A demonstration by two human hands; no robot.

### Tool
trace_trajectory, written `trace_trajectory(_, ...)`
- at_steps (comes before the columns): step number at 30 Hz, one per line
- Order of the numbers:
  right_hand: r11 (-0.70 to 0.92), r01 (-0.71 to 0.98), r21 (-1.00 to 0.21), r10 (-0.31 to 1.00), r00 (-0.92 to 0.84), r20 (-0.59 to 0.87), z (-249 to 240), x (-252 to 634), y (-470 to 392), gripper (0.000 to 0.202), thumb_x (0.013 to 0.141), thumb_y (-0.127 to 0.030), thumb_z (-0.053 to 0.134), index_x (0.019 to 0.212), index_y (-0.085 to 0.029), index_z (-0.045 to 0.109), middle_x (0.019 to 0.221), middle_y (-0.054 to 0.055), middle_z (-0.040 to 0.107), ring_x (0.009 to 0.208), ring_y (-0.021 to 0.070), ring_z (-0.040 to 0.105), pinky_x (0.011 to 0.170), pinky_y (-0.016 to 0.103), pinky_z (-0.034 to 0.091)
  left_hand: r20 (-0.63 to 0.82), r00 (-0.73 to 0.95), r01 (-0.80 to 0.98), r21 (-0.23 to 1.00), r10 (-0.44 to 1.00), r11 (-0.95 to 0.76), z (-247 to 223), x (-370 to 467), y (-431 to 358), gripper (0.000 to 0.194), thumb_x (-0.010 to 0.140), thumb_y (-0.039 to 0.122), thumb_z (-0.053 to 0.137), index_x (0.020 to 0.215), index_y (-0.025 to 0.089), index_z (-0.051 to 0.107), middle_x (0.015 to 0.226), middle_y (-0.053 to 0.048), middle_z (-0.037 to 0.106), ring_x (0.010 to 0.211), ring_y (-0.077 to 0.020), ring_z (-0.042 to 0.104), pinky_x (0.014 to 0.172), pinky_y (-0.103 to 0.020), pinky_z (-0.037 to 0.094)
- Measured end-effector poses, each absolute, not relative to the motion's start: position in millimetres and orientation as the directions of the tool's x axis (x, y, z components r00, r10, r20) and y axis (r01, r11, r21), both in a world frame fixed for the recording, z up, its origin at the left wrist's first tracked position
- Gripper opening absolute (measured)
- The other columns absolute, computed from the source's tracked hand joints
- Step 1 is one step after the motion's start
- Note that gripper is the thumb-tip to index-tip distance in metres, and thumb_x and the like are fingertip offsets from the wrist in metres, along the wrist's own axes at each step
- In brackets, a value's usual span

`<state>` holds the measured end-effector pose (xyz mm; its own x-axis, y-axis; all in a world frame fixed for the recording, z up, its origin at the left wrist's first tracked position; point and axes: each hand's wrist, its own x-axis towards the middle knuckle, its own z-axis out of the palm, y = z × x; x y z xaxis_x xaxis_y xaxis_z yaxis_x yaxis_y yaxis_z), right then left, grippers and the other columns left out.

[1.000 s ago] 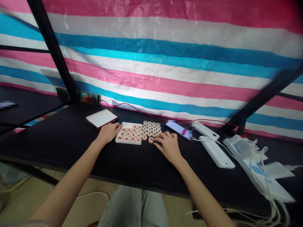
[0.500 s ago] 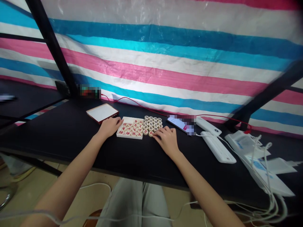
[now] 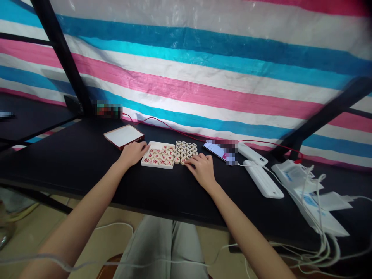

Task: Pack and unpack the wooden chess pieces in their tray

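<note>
A white open box (image 3: pixel 157 166) on the black desk holds rows of round Chinese chess pieces with red characters. My left hand (image 3: pixel 133 154) is at its left side, its fingertips closed on the rim near the back corner. Right of the box, more pieces (image 3: pixel 183 145) stand in close rows, mostly with black characters; a few at the front are red. My right hand (image 3: pixel 202 170) is at the front of these rows, thumb and fingers closed at a red-lettered chess piece (image 3: pixel 183 161). That hand partly covers the pieces at the right front.
A box lid (image 3: pixel 123 135), pale inside with a reddish edge, lies behind my left hand. A phone (image 3: pixel 218 151), white power banks (image 3: pixel 264 179) and a power strip with plugs and cables (image 3: pixel 312 207) lie to the right. A striped sheet (image 3: pixel 186 77) hangs behind the desk (image 3: pixel 162 192).
The view has shifted slightly. Both hands stay at nearly the same places, the left at the box rim and the right at the front chess piece.
</note>
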<state>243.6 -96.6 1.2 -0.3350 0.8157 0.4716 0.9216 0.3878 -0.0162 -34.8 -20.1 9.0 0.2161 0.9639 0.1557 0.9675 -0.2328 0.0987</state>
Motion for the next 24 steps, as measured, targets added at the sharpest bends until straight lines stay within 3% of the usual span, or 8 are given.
trace_trajectory(15,0.398,0.912,-0.101,0.802,-0.292,0.521,13,234,-99,0.027,0.091,-0.035,0.041,0.092,-0.026,0.066,0.091,0.002,0.063,0.086,0.0167,0.048,0.073,0.032,0.022,0.171,0.218,0.966,0.105,0.961,-0.238,9,-34,-21,0.05,0.089,0.048,0.019,0.092,0.019,0.061,0.087,-0.01,0.066,0.085,-0.0253,0.061,0.071,-0.031,0.042)
trace_trajectory(20,0.424,0.905,0.027,0.82,-0.396,0.412,27,205,-72,0.02,0.087,-0.033,0.048,0.098,-0.029,0.065,0.103,0.003,0.06,0.094,0.0189,0.046,0.075,0.033,0.023,0.173,0.21,0.966,0.117,0.962,-0.232,10,-36,-21,0.053,0.089,0.049,0.017,0.091,0.019,0.061,0.087,-0.01,0.066,0.086,-0.0255,0.061,0.072,-0.032,0.042)
trace_trajectory(24,0.387,0.919,0.081,0.861,-0.391,0.325,34,175,-40,0.021,0.085,-0.031,0.049,0.098,-0.027,0.066,0.101,0.005,0.06,0.094,0.0208,0.046,0.075,0.035,0.023,0.17,0.196,0.966,0.136,0.966,-0.22,12,-35,-22,0.053,0.089,0.049,0.018,0.092,0.019,0.061,0.089,-0.01,0.066,0.086,-0.0249,0.061,0.072,-0.031,0.043)
